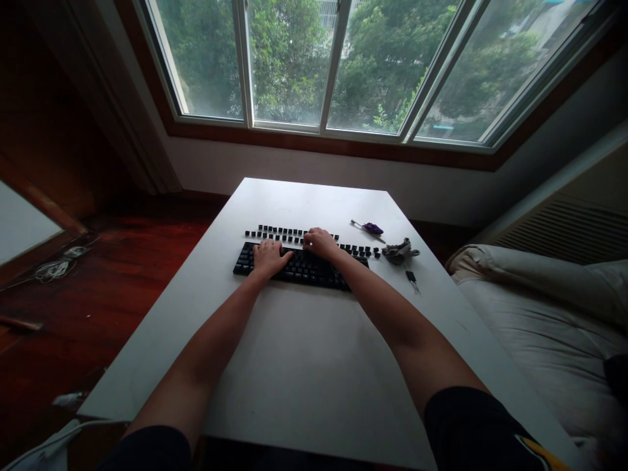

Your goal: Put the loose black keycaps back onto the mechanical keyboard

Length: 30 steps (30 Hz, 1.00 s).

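A black keyboard (314, 269) lies across the far half of a white table (304, 366). Behind it run rows of loose black keycaps (279, 232). My left hand (269, 256) rests flat on the left part of the keyboard, fingers spread. My right hand (321, 242) sits at the keyboard's back edge, fingers curled down among the keycaps; whether it holds one is hidden.
To the right of the keyboard lie a purple brush-like tool (371, 228), a crumpled grey cloth (400, 251) and a small black tool (412, 279). A padded beige seat (540, 314) borders the table's right side. Wooden floor with cables (59, 265) is at left, windows behind.
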Each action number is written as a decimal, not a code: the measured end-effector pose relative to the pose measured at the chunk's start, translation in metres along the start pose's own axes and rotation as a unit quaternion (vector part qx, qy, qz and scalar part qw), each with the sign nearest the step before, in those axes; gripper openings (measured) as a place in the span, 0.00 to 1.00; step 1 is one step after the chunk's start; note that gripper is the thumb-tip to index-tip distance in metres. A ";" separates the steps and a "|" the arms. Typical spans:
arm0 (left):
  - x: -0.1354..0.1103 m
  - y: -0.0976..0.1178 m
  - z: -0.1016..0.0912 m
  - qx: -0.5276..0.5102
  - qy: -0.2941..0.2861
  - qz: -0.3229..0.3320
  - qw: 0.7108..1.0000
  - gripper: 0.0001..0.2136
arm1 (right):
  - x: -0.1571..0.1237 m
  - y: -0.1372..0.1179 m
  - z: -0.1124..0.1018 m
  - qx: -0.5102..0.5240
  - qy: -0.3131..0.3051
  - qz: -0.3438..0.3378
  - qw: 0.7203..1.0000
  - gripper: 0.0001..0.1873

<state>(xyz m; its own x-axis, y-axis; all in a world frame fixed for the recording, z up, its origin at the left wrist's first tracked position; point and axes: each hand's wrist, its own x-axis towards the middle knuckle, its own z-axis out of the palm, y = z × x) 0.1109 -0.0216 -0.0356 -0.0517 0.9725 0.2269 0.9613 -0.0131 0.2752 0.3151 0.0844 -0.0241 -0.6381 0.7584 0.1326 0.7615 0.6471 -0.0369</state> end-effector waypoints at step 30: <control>0.007 -0.014 -0.005 -0.004 -0.037 0.040 0.998 0.12 | -0.015 -0.040 -0.021 0.168 -0.063 -0.009 0.984 0.09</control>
<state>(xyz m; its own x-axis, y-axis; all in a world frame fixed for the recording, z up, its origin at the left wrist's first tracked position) 0.0961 -0.0158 -0.0327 0.0467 0.9829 0.1784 0.9591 -0.0941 0.2671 0.2964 0.0457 -0.0042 -0.6766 0.7362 0.0133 0.6828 0.6341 -0.3629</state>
